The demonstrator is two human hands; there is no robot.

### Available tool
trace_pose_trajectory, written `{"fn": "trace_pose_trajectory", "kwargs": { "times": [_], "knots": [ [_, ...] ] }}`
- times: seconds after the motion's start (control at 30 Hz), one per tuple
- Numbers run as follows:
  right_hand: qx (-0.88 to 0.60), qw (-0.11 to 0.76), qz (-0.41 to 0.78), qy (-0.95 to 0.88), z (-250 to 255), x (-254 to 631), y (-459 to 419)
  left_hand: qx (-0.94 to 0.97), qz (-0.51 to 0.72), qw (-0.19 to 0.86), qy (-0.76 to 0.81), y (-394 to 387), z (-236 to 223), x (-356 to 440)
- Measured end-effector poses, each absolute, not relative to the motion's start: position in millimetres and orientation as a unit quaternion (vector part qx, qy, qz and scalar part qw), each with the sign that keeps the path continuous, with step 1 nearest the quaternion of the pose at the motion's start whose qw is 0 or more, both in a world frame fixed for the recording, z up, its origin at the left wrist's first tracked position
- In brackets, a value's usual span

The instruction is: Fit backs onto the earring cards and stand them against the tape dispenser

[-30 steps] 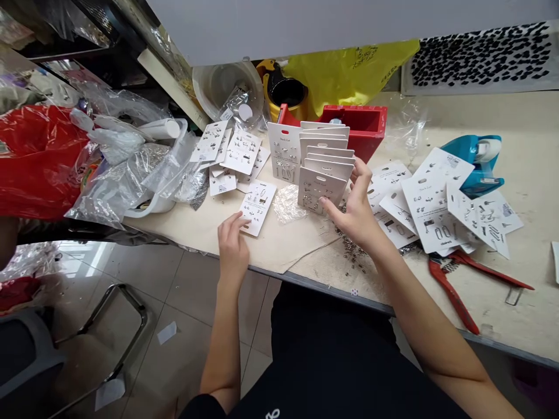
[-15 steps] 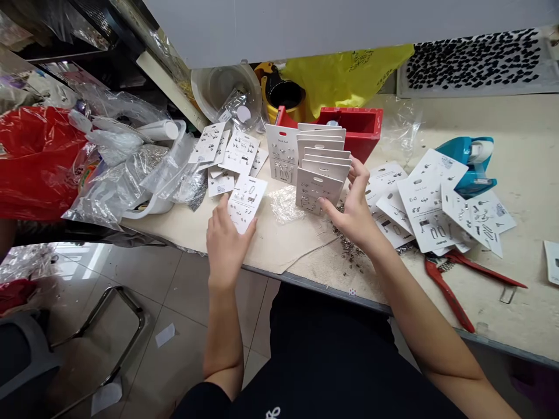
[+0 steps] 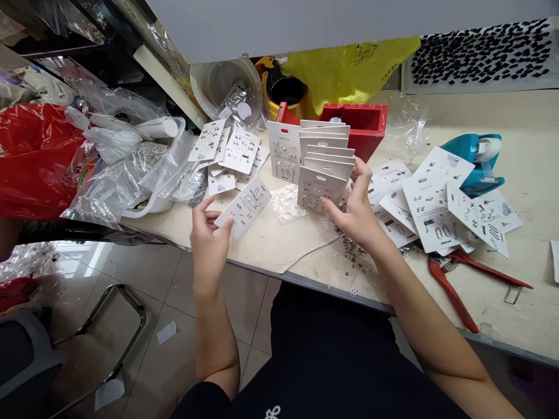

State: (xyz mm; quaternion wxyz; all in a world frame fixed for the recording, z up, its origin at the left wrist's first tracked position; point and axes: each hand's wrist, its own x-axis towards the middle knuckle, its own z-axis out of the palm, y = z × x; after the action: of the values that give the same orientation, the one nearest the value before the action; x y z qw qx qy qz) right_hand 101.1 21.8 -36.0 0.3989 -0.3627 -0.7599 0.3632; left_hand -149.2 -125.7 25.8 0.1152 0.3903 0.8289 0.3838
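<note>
My left hand (image 3: 208, 238) pinches the near corner of a white earring card (image 3: 244, 206) and holds it tilted just above the beige table (image 3: 271, 244). My right hand (image 3: 356, 209) grips the right side of a fanned stack of white earring cards (image 3: 325, 169), held upright on the table in front of a red box (image 3: 364, 125). Small metal pieces (image 3: 351, 250) lie scattered under my right wrist.
More earring cards lie spread at the right (image 3: 430, 198) and back left (image 3: 231, 151). Red pliers (image 3: 454, 285) and a teal tape dispenser (image 3: 478, 160) sit to the right. Plastic bags (image 3: 126, 169) and a red bag (image 3: 37, 157) crowd the left. A chair frame (image 3: 117, 337) stands below.
My left hand took hold of the single card that lay flat, lifted it and drew it left toward me. My right hand kept the card stack in place.
</note>
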Motion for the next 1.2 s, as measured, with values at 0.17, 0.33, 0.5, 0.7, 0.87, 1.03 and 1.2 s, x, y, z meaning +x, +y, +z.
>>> {"fn": "trace_pose_trajectory", "kwargs": {
  "times": [0.17, 0.33, 0.5, 0.7, 0.87, 1.03, 1.2],
  "knots": [
    [-0.356, 0.397, 0.354, -0.768, -35.4, 101.2, 22.0, 0.457, 0.533, -0.034, 0.711, -98.2, 47.3, -151.3],
    [-0.362, 0.39, 0.357, -0.768, -30.6, 101.7, 21.1, 0.673, 0.401, -0.033, 0.62, -62.7, 50.8, -146.7],
    [-0.362, 0.393, 0.356, -0.767, -29.0, 100.4, 20.2, 0.686, 0.338, -0.05, 0.642, -50.4, 39.7, -147.4],
    [-0.358, 0.399, 0.356, -0.765, -29.3, 99.0, 19.1, 0.628, 0.492, -0.088, 0.597, -52.2, 38.7, -149.9],
    [-0.363, 0.394, 0.363, -0.763, -29.3, 98.7, 18.6, 0.646, 0.478, -0.056, 0.593, -44.3, 30.7, -151.3],
    [-0.36, 0.395, 0.362, -0.764, -28.3, 98.8, 18.5, 0.65, 0.475, 0.018, 0.593, -18.5, 36.7, -159.4],
    [-0.363, 0.389, 0.375, -0.759, -27.8, 98.7, 18.5, 0.669, 0.445, 0.116, 0.584, 24.3, 40.9, -161.4]
  ]
}}
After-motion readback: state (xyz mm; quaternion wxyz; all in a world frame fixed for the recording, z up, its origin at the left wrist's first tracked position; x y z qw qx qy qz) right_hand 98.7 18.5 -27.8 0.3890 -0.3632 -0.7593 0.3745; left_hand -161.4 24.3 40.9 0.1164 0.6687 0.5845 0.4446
